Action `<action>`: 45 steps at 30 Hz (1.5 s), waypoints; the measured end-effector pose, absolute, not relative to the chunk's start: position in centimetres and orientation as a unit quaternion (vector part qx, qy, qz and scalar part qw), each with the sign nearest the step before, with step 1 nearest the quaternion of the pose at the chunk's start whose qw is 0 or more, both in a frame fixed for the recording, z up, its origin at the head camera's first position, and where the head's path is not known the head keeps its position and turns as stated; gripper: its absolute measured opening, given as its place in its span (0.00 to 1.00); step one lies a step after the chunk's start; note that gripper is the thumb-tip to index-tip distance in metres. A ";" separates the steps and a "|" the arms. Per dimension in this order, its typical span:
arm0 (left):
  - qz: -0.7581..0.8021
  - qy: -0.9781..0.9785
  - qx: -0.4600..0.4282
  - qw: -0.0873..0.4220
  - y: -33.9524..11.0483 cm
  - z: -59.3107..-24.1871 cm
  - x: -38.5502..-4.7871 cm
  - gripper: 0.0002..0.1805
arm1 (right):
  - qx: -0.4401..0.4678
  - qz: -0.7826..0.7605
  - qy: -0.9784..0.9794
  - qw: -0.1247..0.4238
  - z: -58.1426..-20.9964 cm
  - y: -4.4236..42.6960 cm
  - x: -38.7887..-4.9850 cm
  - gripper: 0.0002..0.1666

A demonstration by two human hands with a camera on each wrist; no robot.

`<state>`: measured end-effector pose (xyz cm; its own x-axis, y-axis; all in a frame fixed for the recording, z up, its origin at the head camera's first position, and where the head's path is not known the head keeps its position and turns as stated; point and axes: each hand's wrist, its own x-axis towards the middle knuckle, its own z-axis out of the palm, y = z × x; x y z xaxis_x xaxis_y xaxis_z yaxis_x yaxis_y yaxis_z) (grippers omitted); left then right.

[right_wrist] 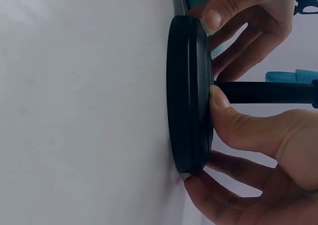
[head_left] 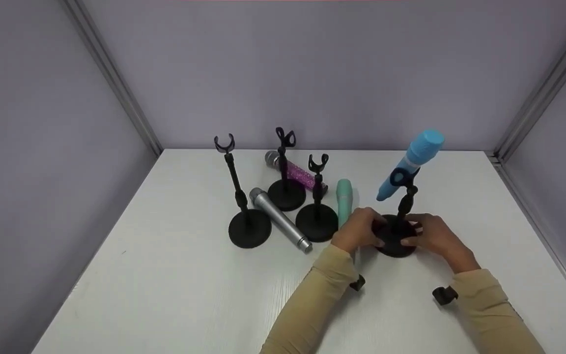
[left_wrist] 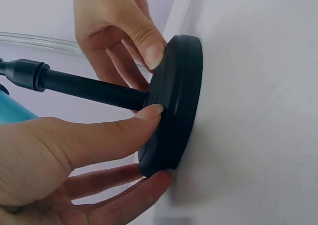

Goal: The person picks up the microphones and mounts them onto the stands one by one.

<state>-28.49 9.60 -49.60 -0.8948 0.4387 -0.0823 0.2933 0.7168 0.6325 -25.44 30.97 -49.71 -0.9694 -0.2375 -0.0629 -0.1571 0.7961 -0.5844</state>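
Note:
A black microphone stand [head_left: 397,241] at the right of the table carries a light blue microphone [head_left: 416,156], tilted in its clip. My left hand [head_left: 359,228] grips the left edge of the round base, thumb on top and fingers at the rim. On the opposite edge, my right hand [head_left: 438,236] holds the same base in a like way. In the left wrist view both thumbs press on the base [left_wrist: 171,106]. The right wrist view shows the base [right_wrist: 189,96] at or very near the tabletop. A mint green microphone [head_left: 344,199] lies beside my left hand, partly hidden by it.
Left of my hands stand three more black stands, a tall one [head_left: 249,228], one at the back [head_left: 287,195] and a short one [head_left: 317,223]. Among them lie a silver microphone [head_left: 281,220] and a glittery pink microphone [head_left: 300,174]. Grey panels [head_left: 312,73] enclose the white table [head_left: 175,275].

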 end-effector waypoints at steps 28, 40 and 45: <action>0.332 0.919 0.185 0.101 12.0 -49.8 -29.6 0.24 | -0.097 -0.287 0.951 0.069 -49.7 32.9 -27.3 0.37; 0.322 0.926 0.179 0.082 14.3 -50.1 -31.3 0.23 | -0.079 -0.273 0.956 0.073 -49.0 34.4 -28.8 0.37; 0.321 0.927 0.170 0.088 15.3 -49.9 -31.7 0.22 | -0.082 -0.273 0.955 0.077 -48.9 35.2 -29.4 0.38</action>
